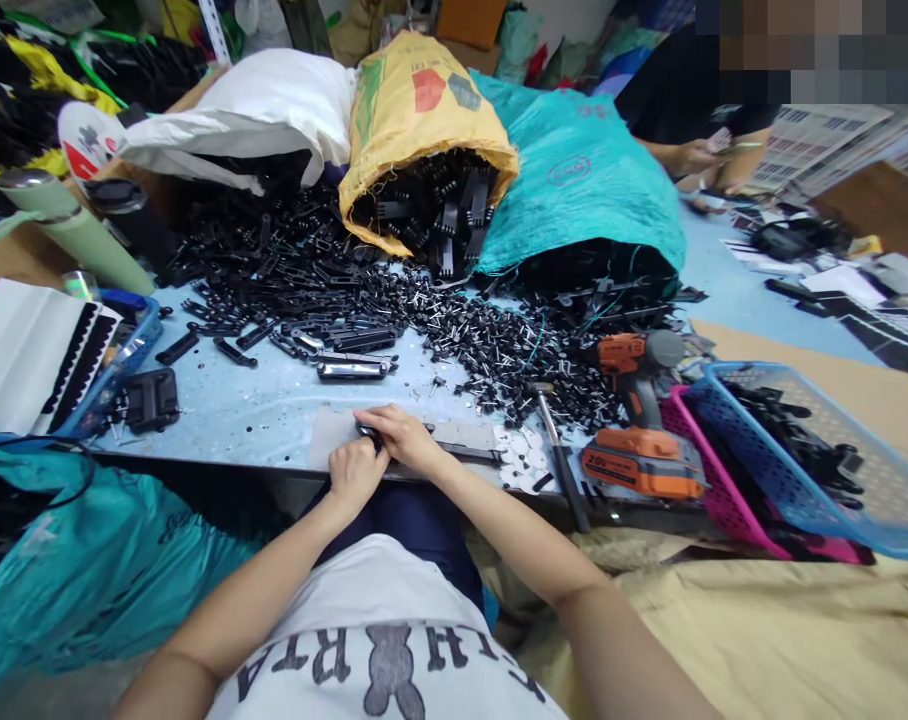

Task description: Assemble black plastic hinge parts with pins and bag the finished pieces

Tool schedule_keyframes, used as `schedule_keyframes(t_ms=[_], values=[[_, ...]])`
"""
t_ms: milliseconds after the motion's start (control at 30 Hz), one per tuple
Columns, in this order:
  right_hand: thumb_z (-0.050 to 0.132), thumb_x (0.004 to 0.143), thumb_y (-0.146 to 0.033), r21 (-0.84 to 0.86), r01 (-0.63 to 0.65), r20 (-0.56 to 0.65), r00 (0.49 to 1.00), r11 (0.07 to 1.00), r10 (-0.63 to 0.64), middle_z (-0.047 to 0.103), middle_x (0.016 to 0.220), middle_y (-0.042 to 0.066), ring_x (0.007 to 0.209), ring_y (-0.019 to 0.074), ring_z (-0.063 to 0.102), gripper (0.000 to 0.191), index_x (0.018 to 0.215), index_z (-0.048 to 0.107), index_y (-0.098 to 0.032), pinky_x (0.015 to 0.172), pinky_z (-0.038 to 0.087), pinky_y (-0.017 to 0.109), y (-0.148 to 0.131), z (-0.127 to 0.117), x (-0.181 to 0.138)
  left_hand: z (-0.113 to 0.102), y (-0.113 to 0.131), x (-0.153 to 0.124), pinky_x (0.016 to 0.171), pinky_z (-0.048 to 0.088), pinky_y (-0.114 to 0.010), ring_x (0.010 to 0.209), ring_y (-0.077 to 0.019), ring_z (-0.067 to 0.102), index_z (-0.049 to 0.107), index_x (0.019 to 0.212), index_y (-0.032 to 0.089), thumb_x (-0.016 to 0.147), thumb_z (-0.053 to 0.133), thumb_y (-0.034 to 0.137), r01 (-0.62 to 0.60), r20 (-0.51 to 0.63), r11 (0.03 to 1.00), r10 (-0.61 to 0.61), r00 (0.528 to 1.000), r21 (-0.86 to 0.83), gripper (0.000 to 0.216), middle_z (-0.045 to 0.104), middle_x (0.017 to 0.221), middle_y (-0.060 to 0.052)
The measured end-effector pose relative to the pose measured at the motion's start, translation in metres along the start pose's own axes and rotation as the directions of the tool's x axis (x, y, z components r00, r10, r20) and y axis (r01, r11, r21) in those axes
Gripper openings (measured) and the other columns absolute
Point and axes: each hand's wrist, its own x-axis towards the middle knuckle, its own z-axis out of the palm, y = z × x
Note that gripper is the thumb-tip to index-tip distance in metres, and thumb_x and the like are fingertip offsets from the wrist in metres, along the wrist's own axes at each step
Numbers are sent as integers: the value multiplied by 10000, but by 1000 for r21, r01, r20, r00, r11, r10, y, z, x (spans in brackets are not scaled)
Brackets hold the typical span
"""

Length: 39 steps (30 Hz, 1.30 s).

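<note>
My left hand (357,468) and my right hand (407,441) meet at the table's front edge, fingers closed round a small black part (368,433). Most of that part is hidden by the fingers, so its kind cannot be made out. A long dark bar-like piece (465,453) lies just right of my right hand. White round discs (520,455) are scattered beyond it. Ahead of my hands lies a black, silver-edged multi-part piece (356,368), near a heap of similar long black parts (274,265).
A hammer (563,460) and an orange cordless drill (641,460) lie to the right, beside a blue basket (724,400). Small screw-like pieces (499,345) are heaped mid-table. Yellow (416,90), white (274,90) and teal (581,170) sacks stand behind. A co-worker's hand (698,155) is at back right.
</note>
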Motion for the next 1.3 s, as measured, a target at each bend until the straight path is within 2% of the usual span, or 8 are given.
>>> schedule_keyframes(t_ms=[367,600,733,800,900,1000,1100,1300], values=[[386,757,43,-62,-78,-13,997,995,77,592,1132,67,987,176,512,605,1283,518,-224,879,456,323,-3,5,-1,7,3,-1,638,422,-321,779,-295,661,677,848,103,886,360,393,19,-48,1000,-19,999,-13,431,687,807,-192],[490,779,-27,-253,-101,64,991,962,121,593,1140,86,941,198,507,527,1273,527,-207,845,459,343,-10,5,-1,-3,-7,-6,663,428,-311,777,-266,661,674,817,146,886,360,383,-22,-37,1000,22,999,10,400,690,782,-155],[494,816,-84,-302,-30,48,998,953,47,503,1302,109,1094,218,491,520,1319,463,-213,912,447,378,-20,-13,-13,-12,-13,-7,658,444,-311,767,-251,652,660,866,144,883,397,376,-173,-21,985,173,985,9,351,683,786,-141],[485,858,-150,-330,-43,-60,998,943,24,481,1329,109,1153,226,479,506,1351,413,-236,943,439,401,-21,-27,-34,-15,-19,-3,731,462,-334,880,-260,636,657,917,149,885,406,358,-377,-146,926,376,915,20,328,684,880,-143],[464,897,-237,-370,-122,-191,980,921,53,541,1254,124,1109,224,539,468,1360,392,-234,897,488,388,-13,-43,-72,-16,-25,11,918,429,-397,1101,-278,552,625,1072,150,883,425,302,-685,-323,721,676,662,105,314,636,1119,-143],[470,898,-267,-415,-105,-166,985,904,38,553,1239,141,1070,222,576,462,1351,403,-202,847,524,353,-1,-47,-97,-10,-26,29,975,411,-422,1146,-274,530,580,1163,137,869,457,267,-822,-294,535,831,471,195,344,600,1198,-140],[476,896,-300,-442,-110,-165,986,890,39,605,1150,131,984,219,609,458,1337,414,-195,783,537,340,8,-49,-100,-4,-26,43,983,414,-428,1142,-266,537,554,1197,129,874,454,264,-853,-230,469,877,421,227,364,597,1206,-139],[478,879,-463,-584,-82,-37,997,807,75,639,1011,119,859,212,603,472,1245,495,-164,687,491,322,14,-64,-100,0,-32,49,992,384,-431,1123,-257,544,518,1244,137,900,428,342,-856,-173,453,891,421,248,409,582,1229,-138]])
